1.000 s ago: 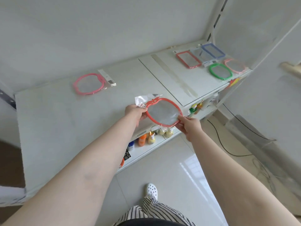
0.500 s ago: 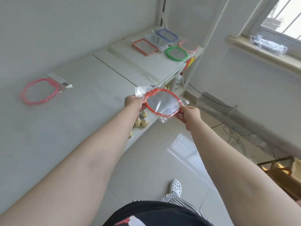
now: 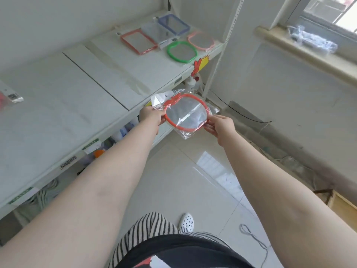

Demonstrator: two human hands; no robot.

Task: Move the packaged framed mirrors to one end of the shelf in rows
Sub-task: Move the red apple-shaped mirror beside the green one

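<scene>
A round red-framed mirror (image 3: 186, 114) in a clear plastic bag hangs in the air just off the front edge of the white shelf (image 3: 81, 93). My left hand (image 3: 151, 115) grips its left rim and my right hand (image 3: 219, 125) grips its right rim. At the shelf's far right end lie a red rectangular mirror (image 3: 138, 41), a clear packaged one (image 3: 153, 31), a blue rectangular one (image 3: 173, 24), a green round one (image 3: 182, 52) and a pink round one (image 3: 201, 40). A pink packaged mirror (image 3: 7, 98) shows partly at the left edge.
Lower shelves (image 3: 96, 149) hold small bottles and price tags. A white upright post (image 3: 218, 55) ends the shelf. A windowsill (image 3: 309, 53) with a wrapped item runs along the right wall. Cables (image 3: 251, 235) lie on the tiled floor; a wooden box (image 3: 342, 207) sits at right.
Both hands have carried the red mirror rightward along the shelf front. The view has swung right, so the pink mirror has slid to the left edge and the grouped mirrors are closer.
</scene>
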